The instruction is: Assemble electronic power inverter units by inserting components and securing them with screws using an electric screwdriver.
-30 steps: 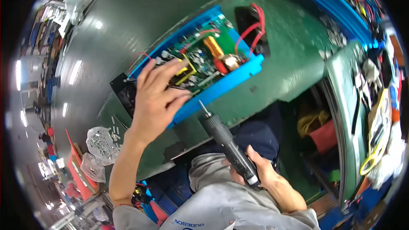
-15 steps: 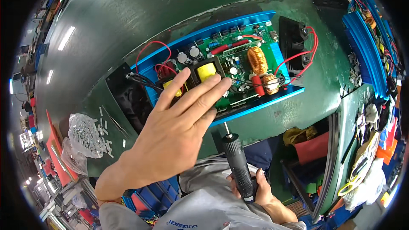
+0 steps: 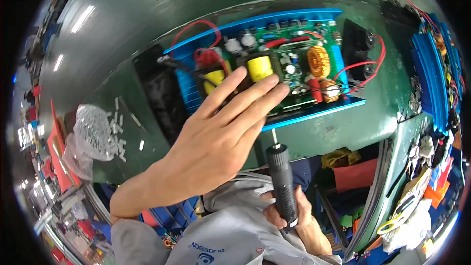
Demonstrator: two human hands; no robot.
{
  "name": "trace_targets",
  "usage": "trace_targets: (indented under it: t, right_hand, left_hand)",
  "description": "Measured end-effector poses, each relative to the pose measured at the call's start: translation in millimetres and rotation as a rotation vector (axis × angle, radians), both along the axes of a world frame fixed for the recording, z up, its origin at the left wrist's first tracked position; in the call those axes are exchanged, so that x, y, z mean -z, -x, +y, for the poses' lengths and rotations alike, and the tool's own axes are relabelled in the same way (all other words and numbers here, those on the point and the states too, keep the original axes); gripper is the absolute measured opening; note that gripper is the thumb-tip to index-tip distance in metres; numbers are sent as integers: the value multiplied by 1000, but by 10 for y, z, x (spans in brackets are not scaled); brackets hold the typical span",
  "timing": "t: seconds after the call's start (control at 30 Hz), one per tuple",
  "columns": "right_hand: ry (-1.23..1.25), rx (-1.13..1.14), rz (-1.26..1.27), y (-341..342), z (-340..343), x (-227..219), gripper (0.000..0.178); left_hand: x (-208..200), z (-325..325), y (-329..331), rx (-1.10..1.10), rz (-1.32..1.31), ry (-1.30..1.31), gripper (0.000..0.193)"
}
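Observation:
A green circuit board (image 3: 299, 64) sits inside a blue metal housing (image 3: 314, 113) on the bench, crowded with yellow-wrapped transformers (image 3: 259, 67) and a copper-wound toroid coil (image 3: 319, 62). My left hand (image 3: 216, 137) lies with fingers stretched over the near left part of the board, its fingertips by the transformers. My right hand (image 3: 299, 211) grips a black electric screwdriver (image 3: 282, 179) near its lower end. The screwdriver's bit points away from me and reaches the housing's near side wall; the exact contact spot is too small to make out.
Left on the bench are a clear plastic bag (image 3: 93, 132) of small parts, loose white pieces (image 3: 117, 122) and tweezers (image 3: 132, 115). Black end panels (image 3: 360, 51) with red wires lie at the housing's ends. Another blue housing (image 3: 431, 78) stands at right.
The whole view has shifted, so the housing appears further right and slightly higher. My left hand stays spread over the board, and the screwdriver stays at the housing's near side.

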State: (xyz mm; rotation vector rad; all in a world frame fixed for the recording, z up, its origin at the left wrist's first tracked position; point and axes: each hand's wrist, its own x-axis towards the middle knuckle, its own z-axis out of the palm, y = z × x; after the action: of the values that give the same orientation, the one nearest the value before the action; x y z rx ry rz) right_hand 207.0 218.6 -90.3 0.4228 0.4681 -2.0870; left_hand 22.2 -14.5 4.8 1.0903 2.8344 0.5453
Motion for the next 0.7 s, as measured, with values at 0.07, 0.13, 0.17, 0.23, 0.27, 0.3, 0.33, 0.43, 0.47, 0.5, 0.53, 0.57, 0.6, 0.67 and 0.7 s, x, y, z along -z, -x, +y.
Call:
trace_targets:
  t: [0.07, 0.13, 0.17, 0.23, 0.27, 0.3, 0.33, 0.43, 0.47, 0.5, 0.53, 0.57, 0.6, 0.67, 0.7]
  right_hand:
    - [-395, -50, 105, 53, 44, -93, 101]
    - [-597, -22, 276, -4, 111, -85, 96]
    - [-726, 6, 315, -73, 143, -62, 95]
    - [-836, -5, 422, -92, 170, -91, 95]
    - [-864, 4, 464, -122, 171, -70, 95]
    - [-879, -4, 499, -114, 163, -31, 95]
    - [-895, -40, 520, -134, 182, -19, 96]
    - [-910, -71, 499, -194, 186, -19, 77]
    - [-927, -108, 476, -217, 177, -39, 72]
    - [-944, -146, 451, -244, 168, -54, 68]
    - [-976, -136, 449, -264, 153, -43, 65]
    - [-985, -129, 445, -274, 131, -45, 65]
    - [-1000, -127, 455, -275, 99, -48, 62]
    - [-1013, -115, 474, -268, 36, -77, 56]
    - [-1020, -96, 482, -247, 16, -68, 53]
  left_hand:
    - [4, -71, -23, -35, 62, -13, 27]
    - [-147, -256, -99, -161, 114, -111, 24]
    - [-210, -355, -117, -250, 140, -107, 23]
    - [-177, -579, -258, -413, 207, -144, 23]
    - [-135, -665, -288, -430, 240, -178, 22]
    - [-142, -683, -316, -446, 241, -179, 22]
    - [-160, -658, -359, -419, 234, -215, 22]
    - [-193, -495, -433, -329, 215, -281, 28]
    - [-186, -442, -443, -291, 201, -285, 28]
    - [-130, -392, -433, -254, 213, -310, 31]
    - [-78, -331, -418, -234, 192, -308, 32]
    - [-33, -267, -411, -213, 168, -304, 34]
    - [4, -207, -398, -192, 151, -278, 36]
    - [61, -83, -359, -147, 95, -185, 38]
    - [105, 24, -323, -148, 135, -109, 35]
